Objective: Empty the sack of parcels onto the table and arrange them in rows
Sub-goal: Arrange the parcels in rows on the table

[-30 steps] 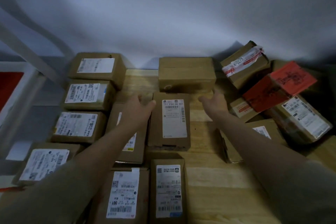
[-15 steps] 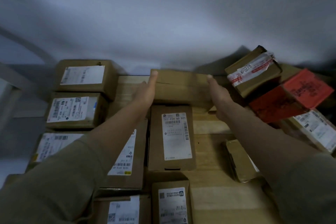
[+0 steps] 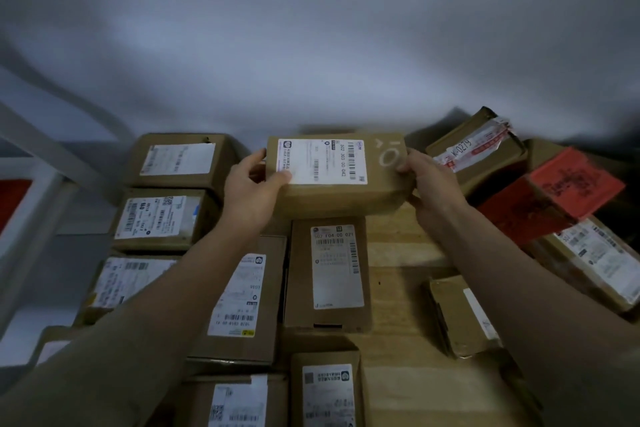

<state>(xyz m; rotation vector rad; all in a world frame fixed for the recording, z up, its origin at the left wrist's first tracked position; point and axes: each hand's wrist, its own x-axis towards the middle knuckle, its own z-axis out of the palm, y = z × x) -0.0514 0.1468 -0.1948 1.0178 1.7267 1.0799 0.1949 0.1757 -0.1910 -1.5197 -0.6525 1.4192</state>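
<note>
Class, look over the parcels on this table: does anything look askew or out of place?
Yes. At the right, the taped box, red parcel and a labelled box lie tilted in a heap, while the left boxes sit in rows. One small box lies askew alone.

Both hands are gripping a brown cardboard parcel (image 3: 341,174) by its short ends at the far side of the light wooden table (image 3: 405,246); the left hand (image 3: 251,192) is curling its thumb over the parcel's white shipping label (image 3: 322,160); the right hand (image 3: 429,180) is clasping the end marked with a pale ring; a flat brown carton with a tall white label (image 3: 329,274) is lying just nearer; labelled brown boxes (image 3: 162,218) are sitting in a column on the left; a red packet (image 3: 568,187) is leaning on a heap of boxes at the right.
</note>
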